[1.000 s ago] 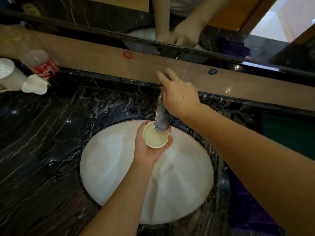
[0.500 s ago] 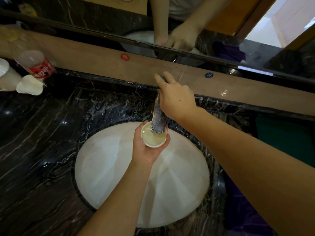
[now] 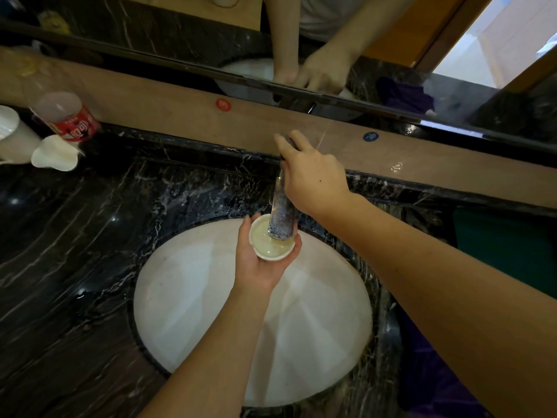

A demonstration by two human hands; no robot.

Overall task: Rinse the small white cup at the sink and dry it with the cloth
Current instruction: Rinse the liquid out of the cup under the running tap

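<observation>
My left hand (image 3: 259, 267) cups the small white cup (image 3: 266, 245) from below, upright and full of water, right under the mouth of the chrome tap spout (image 3: 281, 212). My right hand (image 3: 313, 179) rests on top of the tap at its base, fingers curled over the handle, which is hidden beneath them. Both hands are above the far edge of the round white sink (image 3: 211, 312). A purple cloth (image 3: 431, 372) lies on the counter right of the sink, partly hidden by my right forearm.
Black marble counter (image 3: 69, 251) surrounds the sink. At the far left stand a clear bottle with a red label (image 3: 64, 116), a white cup (image 3: 13, 137) and a small white jug (image 3: 54, 153). A mirror (image 3: 180, 34) runs along the back above a brown ledge. Something green (image 3: 506, 245) lies at right.
The hands and cup keep the same pose at the tap; the cup stays full of water. Only the view has shifted slightly.
</observation>
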